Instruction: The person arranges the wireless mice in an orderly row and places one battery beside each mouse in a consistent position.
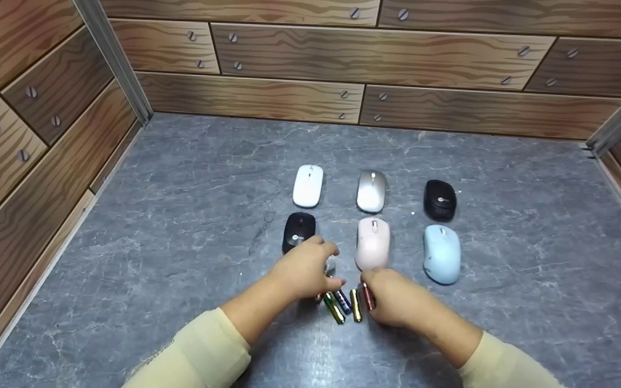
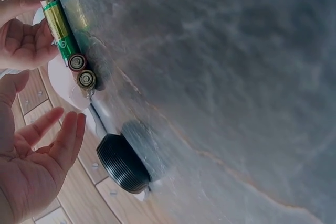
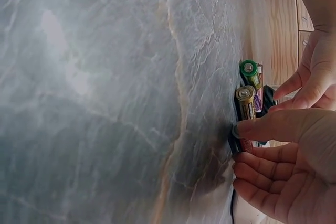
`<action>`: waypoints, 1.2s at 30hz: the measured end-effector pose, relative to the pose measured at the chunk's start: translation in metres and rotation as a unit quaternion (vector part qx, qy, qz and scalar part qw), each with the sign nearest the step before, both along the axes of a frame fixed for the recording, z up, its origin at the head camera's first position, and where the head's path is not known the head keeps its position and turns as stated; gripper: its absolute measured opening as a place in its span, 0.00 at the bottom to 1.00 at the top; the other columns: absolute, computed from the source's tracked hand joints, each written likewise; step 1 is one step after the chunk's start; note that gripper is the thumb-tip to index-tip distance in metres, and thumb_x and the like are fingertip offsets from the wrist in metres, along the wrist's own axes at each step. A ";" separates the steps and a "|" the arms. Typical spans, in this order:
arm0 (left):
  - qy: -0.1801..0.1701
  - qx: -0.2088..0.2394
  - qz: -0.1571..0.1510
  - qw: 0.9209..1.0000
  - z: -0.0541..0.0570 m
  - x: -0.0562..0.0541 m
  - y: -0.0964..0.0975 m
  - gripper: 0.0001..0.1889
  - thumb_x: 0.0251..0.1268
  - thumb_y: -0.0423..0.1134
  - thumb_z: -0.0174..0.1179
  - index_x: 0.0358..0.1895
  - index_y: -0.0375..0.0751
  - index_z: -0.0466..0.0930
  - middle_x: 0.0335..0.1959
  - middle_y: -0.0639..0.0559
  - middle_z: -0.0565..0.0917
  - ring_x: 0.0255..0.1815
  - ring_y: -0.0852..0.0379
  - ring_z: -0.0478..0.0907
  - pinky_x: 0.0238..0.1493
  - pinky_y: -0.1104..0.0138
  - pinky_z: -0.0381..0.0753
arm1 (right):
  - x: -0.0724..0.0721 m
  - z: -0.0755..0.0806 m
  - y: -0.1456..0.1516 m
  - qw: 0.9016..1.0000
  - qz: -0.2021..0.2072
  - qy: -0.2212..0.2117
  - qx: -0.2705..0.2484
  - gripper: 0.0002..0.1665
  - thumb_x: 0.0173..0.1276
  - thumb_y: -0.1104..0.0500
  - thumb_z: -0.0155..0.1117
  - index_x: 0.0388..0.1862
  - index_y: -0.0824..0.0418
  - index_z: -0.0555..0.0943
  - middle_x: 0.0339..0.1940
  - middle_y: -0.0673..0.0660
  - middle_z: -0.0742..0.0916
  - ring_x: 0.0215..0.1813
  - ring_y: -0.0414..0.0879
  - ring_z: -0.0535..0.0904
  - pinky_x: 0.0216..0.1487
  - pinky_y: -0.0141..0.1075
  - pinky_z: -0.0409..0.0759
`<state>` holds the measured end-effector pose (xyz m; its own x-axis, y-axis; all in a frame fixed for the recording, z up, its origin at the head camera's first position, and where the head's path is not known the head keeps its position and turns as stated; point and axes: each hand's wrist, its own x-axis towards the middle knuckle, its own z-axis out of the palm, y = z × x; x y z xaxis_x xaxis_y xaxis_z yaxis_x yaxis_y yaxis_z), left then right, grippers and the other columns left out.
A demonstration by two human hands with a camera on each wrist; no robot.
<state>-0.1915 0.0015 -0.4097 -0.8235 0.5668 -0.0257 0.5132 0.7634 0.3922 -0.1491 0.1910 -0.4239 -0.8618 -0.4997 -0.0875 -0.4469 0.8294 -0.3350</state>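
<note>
My right hand (image 1: 397,296) pinches a red battery (image 1: 368,297) at the right end of a small group of batteries lying on the table. In the right wrist view my right thumb lies along the upper side of the red battery (image 3: 245,146), fingers curled beneath. Beside it lie a gold battery (image 1: 356,305), a dark blue one (image 1: 343,302) and a green-and-gold one (image 1: 335,307). My left hand (image 1: 305,268) hovers at the group's left side, thumb and fingers spread with nothing between them. It partly hides a red-ended battery (image 1: 319,297) and the near end of a black mouse (image 1: 299,230).
Beyond my hands stand a pink mouse (image 1: 373,243), a light blue mouse (image 1: 442,254), a white mouse (image 1: 308,186), a silver mouse (image 1: 371,191) and another black mouse (image 1: 440,200). Wood-patterned walls (image 1: 289,54) bound the grey marbled table (image 1: 208,178).
</note>
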 end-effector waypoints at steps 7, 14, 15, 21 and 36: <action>-0.010 -0.001 0.006 1.000 0.002 -0.004 0.002 0.28 0.47 0.54 0.66 0.50 0.41 0.76 0.44 0.47 0.76 0.41 0.53 0.76 0.47 0.63 0.76 | -0.005 0.006 0.006 1.000 -0.011 -0.009 -0.007 0.15 0.40 0.68 0.64 0.27 0.60 0.70 0.22 0.50 0.74 0.26 0.45 0.70 0.27 0.40 0.74; -0.025 -0.004 0.012 1.000 0.005 -0.012 0.007 0.28 0.48 0.53 0.65 0.53 0.43 0.75 0.48 0.47 0.76 0.47 0.53 0.75 0.50 0.62 0.75 | -0.013 0.022 0.014 0.999 -0.029 -0.017 -0.033 0.14 0.42 0.69 0.64 0.26 0.58 0.71 0.20 0.48 0.73 0.24 0.41 0.69 0.25 0.35 0.70; -0.025 -0.003 0.012 1.000 0.005 -0.013 0.008 0.28 0.48 0.53 0.65 0.53 0.43 0.75 0.48 0.47 0.76 0.47 0.53 0.75 0.50 0.63 0.75 | -0.015 0.024 0.016 0.999 -0.029 -0.014 -0.034 0.14 0.41 0.69 0.64 0.26 0.57 0.71 0.20 0.47 0.74 0.24 0.41 0.68 0.25 0.34 0.70; -0.031 0.005 0.019 0.999 0.008 -0.023 0.017 0.29 0.49 0.53 0.65 0.54 0.43 0.74 0.50 0.48 0.76 0.49 0.52 0.75 0.51 0.62 0.75 | -0.029 0.031 0.032 0.998 -0.030 0.006 -0.051 0.14 0.40 0.69 0.64 0.26 0.58 0.72 0.19 0.49 0.74 0.23 0.40 0.67 0.25 0.33 0.69; -0.043 0.000 0.035 0.998 0.021 -0.056 0.052 0.30 0.53 0.53 0.62 0.59 0.44 0.70 0.54 0.46 0.73 0.52 0.52 0.73 0.52 0.61 0.74 | -0.073 0.055 0.086 0.992 -0.118 0.012 -0.051 0.22 0.46 0.68 0.66 0.43 0.72 0.74 0.27 0.57 0.80 0.32 0.50 0.76 0.38 0.46 0.76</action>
<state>-0.2480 0.0532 -0.3885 -0.8560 0.5077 -0.0973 0.4231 0.7962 0.4325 -0.2219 0.2767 -0.3688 -0.9570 -0.2889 -0.0248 -0.2532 0.8742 -0.4142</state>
